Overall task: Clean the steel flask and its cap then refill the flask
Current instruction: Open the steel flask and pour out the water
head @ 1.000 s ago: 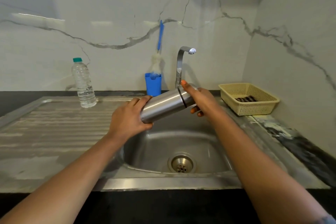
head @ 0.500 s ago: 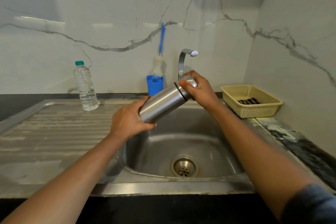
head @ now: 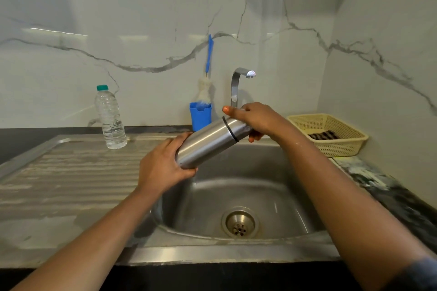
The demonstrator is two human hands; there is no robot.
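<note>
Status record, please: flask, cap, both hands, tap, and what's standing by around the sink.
flask: steel flask tilted over the sink, cap end raised to the right
cap: on the flask, not yet off
left hand: grips the flask's lower end
right hand: holds the cap, thumb on top
tap: no stream visible
standing by: water bottle on the drainboard; bottle brush in blue holder; basket right of the sink

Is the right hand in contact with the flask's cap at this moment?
Touching. The head view shows the right hand wrapped round the cap of the steel flask, one finger lying over it and others curled beneath, with no gap.
</note>
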